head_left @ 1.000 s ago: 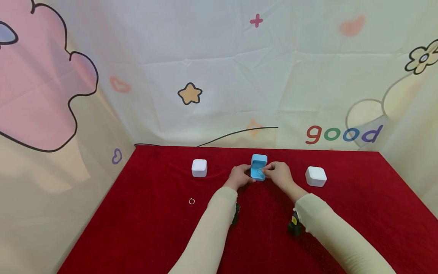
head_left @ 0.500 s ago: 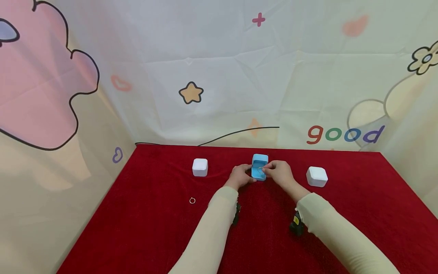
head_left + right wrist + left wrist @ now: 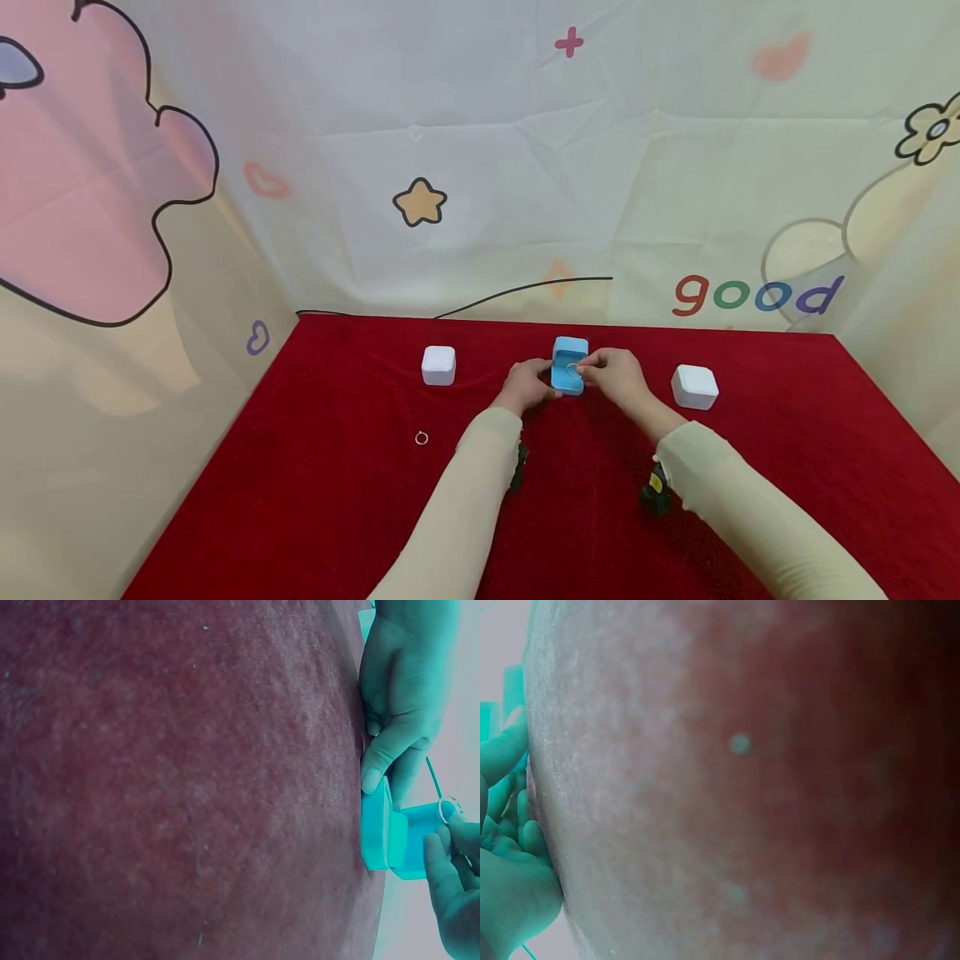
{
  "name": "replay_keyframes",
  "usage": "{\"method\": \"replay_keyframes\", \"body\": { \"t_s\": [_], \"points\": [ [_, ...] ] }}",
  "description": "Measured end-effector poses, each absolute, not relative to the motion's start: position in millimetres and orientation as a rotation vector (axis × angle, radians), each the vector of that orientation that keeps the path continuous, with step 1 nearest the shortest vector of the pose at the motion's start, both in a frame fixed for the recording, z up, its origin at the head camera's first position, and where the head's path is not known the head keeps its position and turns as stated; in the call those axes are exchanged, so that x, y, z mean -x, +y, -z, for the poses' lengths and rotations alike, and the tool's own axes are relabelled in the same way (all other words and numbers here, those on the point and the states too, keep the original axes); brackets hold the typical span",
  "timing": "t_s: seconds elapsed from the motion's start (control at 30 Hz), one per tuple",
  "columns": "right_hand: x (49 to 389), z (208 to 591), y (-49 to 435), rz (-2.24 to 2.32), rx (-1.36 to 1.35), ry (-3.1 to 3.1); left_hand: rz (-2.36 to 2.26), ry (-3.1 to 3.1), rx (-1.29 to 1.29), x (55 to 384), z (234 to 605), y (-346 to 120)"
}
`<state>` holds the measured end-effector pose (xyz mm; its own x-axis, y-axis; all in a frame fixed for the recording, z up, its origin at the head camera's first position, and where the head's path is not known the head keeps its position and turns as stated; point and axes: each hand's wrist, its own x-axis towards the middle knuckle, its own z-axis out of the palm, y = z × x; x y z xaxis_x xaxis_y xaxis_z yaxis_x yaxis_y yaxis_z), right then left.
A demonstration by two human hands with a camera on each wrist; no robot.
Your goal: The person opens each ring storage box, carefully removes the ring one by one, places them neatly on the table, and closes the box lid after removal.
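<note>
A small light-blue ring box stands with its lid up at the back of the red cloth. My left hand grips its left side, the thumb at the front. With thumb and fingertips, my right hand pinches a thin ring in front of the raised lid. In the right wrist view, the ring shows upright between the right fingertips, above the box. Whether it touches the box insert I cannot tell. Cloth fills most of the left wrist view, with a hand at its left edge.
A closed white box stands to the left of the blue one, and another white box to the right. A second ring lies on the red cloth at the left. A printed curtain hangs behind the cloth.
My right wrist has shifted slightly to the right, and the pinched ring has moved a touch up and right. My left hand keeps its grip on the ring box.
</note>
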<state>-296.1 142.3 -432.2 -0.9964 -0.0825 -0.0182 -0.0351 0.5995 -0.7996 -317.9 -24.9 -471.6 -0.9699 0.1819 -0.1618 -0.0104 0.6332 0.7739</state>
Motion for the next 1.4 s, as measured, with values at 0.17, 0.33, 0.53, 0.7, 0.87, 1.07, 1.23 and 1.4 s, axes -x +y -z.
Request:
{"method": "replay_keyframes", "body": {
  "t_s": [0.17,0.33,0.53,0.7,0.87,1.07,1.23,1.4],
  "points": [
    [294,430,142,1.389,0.102,2.752,-1.251,2.649,-0.154,319,473,-26],
    [292,428,141,1.407,0.1,2.741,-1.263,2.631,-0.145,315,469,-26],
    [290,424,142,1.402,0.135,2.76,-1.26,2.628,-0.145,315,467,-26],
    [286,420,142,1.417,0.17,2.758,-1.262,2.637,-0.162,313,464,-26],
    [281,419,142,1.437,0.193,2.738,-1.25,2.653,-0.177,312,463,-27],
    [276,416,143,1.456,0.171,2.71,-1.25,2.65,-0.164,311,463,-27],
    [273,415,145,1.451,0.157,2.698,-1.248,2.654,-0.159,311,464,-27],
    [269,413,147,1.489,0.15,2.661,-1.248,2.649,-0.153,311,463,-26]
  ]
}}
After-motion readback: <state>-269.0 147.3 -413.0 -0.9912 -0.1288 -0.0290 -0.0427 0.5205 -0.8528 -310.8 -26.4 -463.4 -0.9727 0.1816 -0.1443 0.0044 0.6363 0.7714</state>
